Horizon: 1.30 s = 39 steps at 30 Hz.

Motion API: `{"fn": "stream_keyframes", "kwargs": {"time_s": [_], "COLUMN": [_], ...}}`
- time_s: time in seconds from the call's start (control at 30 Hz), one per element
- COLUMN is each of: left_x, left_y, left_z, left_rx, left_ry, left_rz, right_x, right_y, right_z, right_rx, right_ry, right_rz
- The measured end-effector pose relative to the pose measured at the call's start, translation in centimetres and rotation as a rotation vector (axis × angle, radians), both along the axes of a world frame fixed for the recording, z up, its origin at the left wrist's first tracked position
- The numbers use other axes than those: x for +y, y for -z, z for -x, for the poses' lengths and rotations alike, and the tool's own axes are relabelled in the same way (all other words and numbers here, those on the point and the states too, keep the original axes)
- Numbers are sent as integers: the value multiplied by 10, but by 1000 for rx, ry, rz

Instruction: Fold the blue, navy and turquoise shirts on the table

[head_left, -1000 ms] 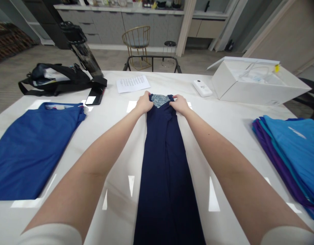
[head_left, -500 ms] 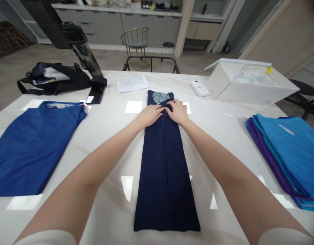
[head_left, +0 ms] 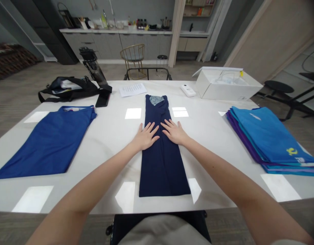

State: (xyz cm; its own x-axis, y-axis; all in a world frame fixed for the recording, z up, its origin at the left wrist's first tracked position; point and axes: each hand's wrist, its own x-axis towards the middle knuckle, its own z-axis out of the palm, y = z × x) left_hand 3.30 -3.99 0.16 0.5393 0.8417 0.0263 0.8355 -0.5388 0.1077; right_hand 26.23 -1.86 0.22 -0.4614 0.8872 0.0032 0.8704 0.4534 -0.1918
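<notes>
It looks like a home. Past the desk is a kitchen with drawers, bottles and a tap.

Two open lanes on the surface, each crossed by a forearm.
One lane parts the blue garment from the navy garment, under the left forearm; the other reaches the folded stack, under the right forearm. By the far edge, bag, bottle and box block; a gap separates paper and white device.
</notes>
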Motion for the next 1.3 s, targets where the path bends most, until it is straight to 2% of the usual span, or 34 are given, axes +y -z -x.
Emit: {"fn": "stream_keyframes", "kwargs": {"time_s": [0.17,0.33,0.5,0.73,0.83,0.97,1.07,1.17,1.3], "left_x": [-54,-105,-141,-166,-177,-188,-193,-197,-200], "left_y": [2,3,1,-2,-5,-13,-20,-26,-23], "left_z": [2,1,-2,0,7,32,57,76,82], "left_rx": [-48,-95,-94,-115,-139,-249,-310,-252,-162], "left_ry": [58,62,52,64,125,293,335,385,458], "left_rz": [-40,-55,-28,-26,-2,54,40,-2,-20], "right_x": [-54,-106,-138,-171,-187,-203,-211,-217,-222], "right_y": [-5,-6,-4,-5,-9,-19,-29,-35,-32], "right_z": [-4,-3,-2,-10,-17,-36,-56,-73,-82], "right_rx": [14,16,20,17,32,131,202,174,103], "right_ry": [-70,-26,7,-69,-123,-234,-268,-316,-376], "right_rz": [33,-10,23,-16,-18,-25,-57,-78,-140]}}
